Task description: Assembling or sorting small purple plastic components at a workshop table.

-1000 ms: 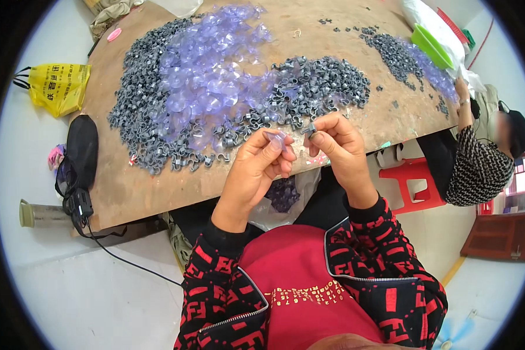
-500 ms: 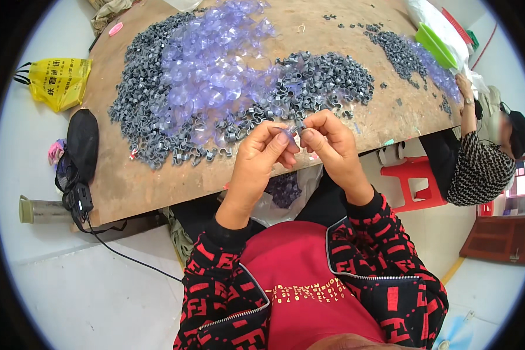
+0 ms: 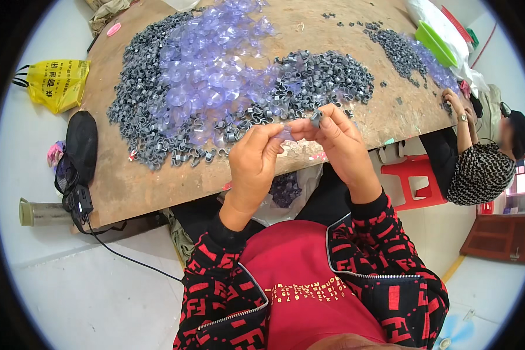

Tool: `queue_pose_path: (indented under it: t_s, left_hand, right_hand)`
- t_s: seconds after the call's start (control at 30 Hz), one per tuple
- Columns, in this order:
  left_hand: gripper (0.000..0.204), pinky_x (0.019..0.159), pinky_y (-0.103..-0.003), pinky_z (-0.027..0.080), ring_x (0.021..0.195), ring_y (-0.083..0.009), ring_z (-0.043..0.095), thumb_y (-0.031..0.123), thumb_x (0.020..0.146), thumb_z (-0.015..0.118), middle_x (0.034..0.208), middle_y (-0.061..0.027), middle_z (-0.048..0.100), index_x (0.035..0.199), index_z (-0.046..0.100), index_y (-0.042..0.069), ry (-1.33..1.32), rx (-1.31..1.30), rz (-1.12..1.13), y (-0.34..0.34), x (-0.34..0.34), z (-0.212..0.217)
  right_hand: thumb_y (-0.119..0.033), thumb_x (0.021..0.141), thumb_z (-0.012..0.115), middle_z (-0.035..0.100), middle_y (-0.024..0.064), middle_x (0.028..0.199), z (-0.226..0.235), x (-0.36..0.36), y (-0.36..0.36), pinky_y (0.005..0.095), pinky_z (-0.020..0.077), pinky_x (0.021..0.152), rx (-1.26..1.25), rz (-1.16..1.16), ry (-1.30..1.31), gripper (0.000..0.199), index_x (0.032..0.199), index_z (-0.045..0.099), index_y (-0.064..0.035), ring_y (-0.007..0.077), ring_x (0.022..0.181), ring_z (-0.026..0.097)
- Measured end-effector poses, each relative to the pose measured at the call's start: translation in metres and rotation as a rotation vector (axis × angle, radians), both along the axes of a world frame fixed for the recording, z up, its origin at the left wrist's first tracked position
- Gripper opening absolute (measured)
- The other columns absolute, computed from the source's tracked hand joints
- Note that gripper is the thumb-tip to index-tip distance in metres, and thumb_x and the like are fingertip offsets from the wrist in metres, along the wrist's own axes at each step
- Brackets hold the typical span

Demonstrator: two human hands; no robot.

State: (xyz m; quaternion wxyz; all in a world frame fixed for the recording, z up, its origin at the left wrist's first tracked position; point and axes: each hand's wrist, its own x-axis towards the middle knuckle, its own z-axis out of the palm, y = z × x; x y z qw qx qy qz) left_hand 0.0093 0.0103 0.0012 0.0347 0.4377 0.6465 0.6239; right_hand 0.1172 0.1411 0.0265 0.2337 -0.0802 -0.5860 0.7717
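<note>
Both hands are raised just over the near edge of the table. My left hand [image 3: 254,158] pinches a clear purple suction cup [image 3: 285,135] between thumb and fingertips. A grey plastic clip [image 3: 316,118] sits between the thumb and index finger of my right hand [image 3: 345,143]. Other fingertips of that hand reach to the cup's edge. Clip and cup are apart. Beyond my hands lie a heap of purple suction cups [image 3: 207,73] and heaps of grey clips [image 3: 332,79].
The wooden table [image 3: 151,195] spans the view. A co-worker [image 3: 484,169] sits at the right by another pile of clips [image 3: 399,52], a green basket [image 3: 436,45] and a red stool [image 3: 414,181]. At left are a yellow bag [image 3: 58,84], a black case [image 3: 81,143] and a flask [image 3: 44,212].
The clip has moved up and right, away from the cup, in my right hand. My left hand has shifted slightly left. The co-worker's hands have moved.
</note>
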Motion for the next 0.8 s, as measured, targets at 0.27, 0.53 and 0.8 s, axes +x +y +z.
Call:
queue_pose_path:
  t_s: [0.27,0.53,0.8]
  left_hand:
    - [0.016,0.053,-0.027,0.046,0.06,-0.0179,0.06,-0.004,0.079,0.059,0.077,-0.0108,0.06,0.094,0.059,0.002,0.279,-0.003,0.073,0.003,-0.003,0.004]
    - [0.026,0.055,-0.034,0.046,0.064,-0.0273,0.058,-0.005,0.072,0.061,0.075,-0.0108,0.058,0.096,0.059,0.006,0.174,0.005,0.081,0.006,-0.001,-0.002]
    - [0.019,0.058,-0.03,0.048,0.066,-0.023,0.061,-0.004,0.077,0.061,0.079,-0.012,0.062,0.095,0.06,0.003,0.382,0.048,0.141,0.008,-0.002,-0.002]
  right_hand:
    - [-0.028,0.093,0.044,0.06,0.0169,0.106,-0.012,0.002,0.007,0.0355,0.0408,0.087,-0.528,0.141,-0.064,0.022,0.103,0.049,-0.0095,0.0226,0.095,0.057]
    - [-0.028,0.093,0.045,0.061,0.0129,0.104,-0.013,0.001,0.007,0.0334,0.0412,0.084,-0.351,0.091,-0.077,0.022,0.101,0.052,-0.0092,0.0197,0.094,0.057]
    - [-0.027,0.093,0.046,0.061,0.012,0.103,-0.016,0.005,0.005,0.0331,0.0416,0.083,-0.456,0.105,-0.081,0.019,0.1,0.052,-0.0097,0.0198,0.093,0.057]
